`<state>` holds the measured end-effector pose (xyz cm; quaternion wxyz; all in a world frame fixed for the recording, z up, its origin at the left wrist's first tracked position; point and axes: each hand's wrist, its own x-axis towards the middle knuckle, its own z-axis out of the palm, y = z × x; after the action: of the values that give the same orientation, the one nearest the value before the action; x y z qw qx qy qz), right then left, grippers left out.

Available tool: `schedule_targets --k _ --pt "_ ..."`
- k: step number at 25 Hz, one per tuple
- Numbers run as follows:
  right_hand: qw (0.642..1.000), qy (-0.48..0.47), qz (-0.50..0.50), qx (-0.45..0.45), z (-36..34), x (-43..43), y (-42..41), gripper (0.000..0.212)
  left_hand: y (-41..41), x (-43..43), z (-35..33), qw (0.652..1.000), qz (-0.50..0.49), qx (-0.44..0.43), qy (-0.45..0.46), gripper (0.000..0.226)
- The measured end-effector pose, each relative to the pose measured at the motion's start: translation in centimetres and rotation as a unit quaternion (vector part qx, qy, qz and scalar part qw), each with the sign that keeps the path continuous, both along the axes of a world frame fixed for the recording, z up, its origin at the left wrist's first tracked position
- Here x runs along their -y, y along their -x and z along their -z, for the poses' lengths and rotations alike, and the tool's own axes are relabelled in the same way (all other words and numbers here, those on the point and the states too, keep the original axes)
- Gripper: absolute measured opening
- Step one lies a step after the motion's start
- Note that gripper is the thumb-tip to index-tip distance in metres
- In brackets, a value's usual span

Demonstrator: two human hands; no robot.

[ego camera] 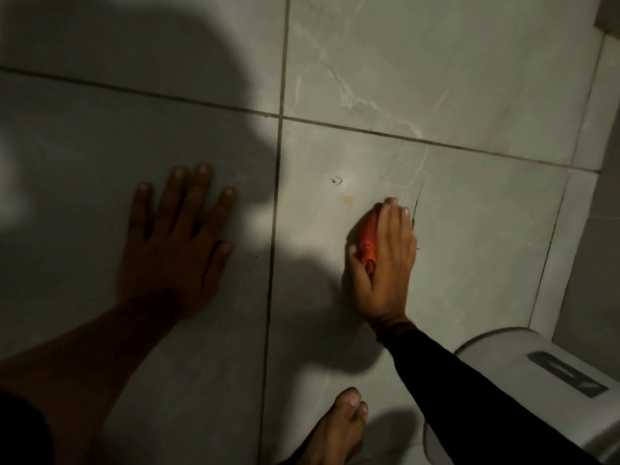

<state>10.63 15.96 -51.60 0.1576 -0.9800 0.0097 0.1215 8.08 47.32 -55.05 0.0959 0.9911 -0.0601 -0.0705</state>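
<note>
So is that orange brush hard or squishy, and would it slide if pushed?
Probably stiff: the brush holds its shape under the right hand gripping it. Likely light, since one hand covers most of it. It should slide easily on the smooth tile rather than roll.

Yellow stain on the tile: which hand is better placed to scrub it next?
Right. The right hand grips the orange brush beside the yellow stain; the left hand lies flat, empty, beyond the grout line.

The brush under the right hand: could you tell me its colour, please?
The brush is orange-red, best in the head view.
</note>
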Motion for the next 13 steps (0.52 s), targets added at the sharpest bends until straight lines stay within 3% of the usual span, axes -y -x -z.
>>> schedule_targets --k 1,3,4,5,7,8,9,10,13 --pt "0.997 0.009 0.080 0.023 0.2 0.2 -1.4 0.079 -0.1 0.2 -0.1 1.000 0.000 0.000 0.001 0.074" --pt "0.947 0.012 0.317 0.054 1.4 -2.6 -7.3 0.079 -0.2 0.4 0.0 1.000 -0.001 -0.001 -0.003 0.075" --pt "0.930 0.012 0.362 0.070 1.7 -4.9 -9.5 0.081 -0.3 0.2 0.0 1.000 0.000 -0.003 -0.005 0.075" --pt "0.941 0.015 0.327 0.082 1.6 -6.6 -10.3 0.080 -0.3 0.2 0.0 1.000 0.001 -0.002 -0.003 0.075" --pt "0.993 0.017 0.075 0.085 1.9 -6.3 -7.8 0.078 -0.2 0.2 0.0 1.000 0.002 0.000 -0.002 0.075" --pt "0.998 0.013 -0.027 0.056 1.2 -4.8 -6.3 0.078 -0.2 0.2 -0.1 1.000 0.001 -0.001 -0.003 0.074" --pt "0.997 0.007 -0.059 0.040 0.6 -2.8 -5.9 0.078 -0.2 0.2 0.0 1.000 -0.001 -0.003 -0.003 0.074" --pt "0.998 0.006 -0.025 0.052 0.3 -1.8 -6.8 0.079 -0.2 0.2 0.0 1.000 -0.001 -0.003 -0.005 0.074" --pt "0.975 0.051 0.198 0.091 1.5 -5.6 -13.0 0.078 -0.1 0.2 0.5 1.000 0.008 0.001 -0.013 0.074"
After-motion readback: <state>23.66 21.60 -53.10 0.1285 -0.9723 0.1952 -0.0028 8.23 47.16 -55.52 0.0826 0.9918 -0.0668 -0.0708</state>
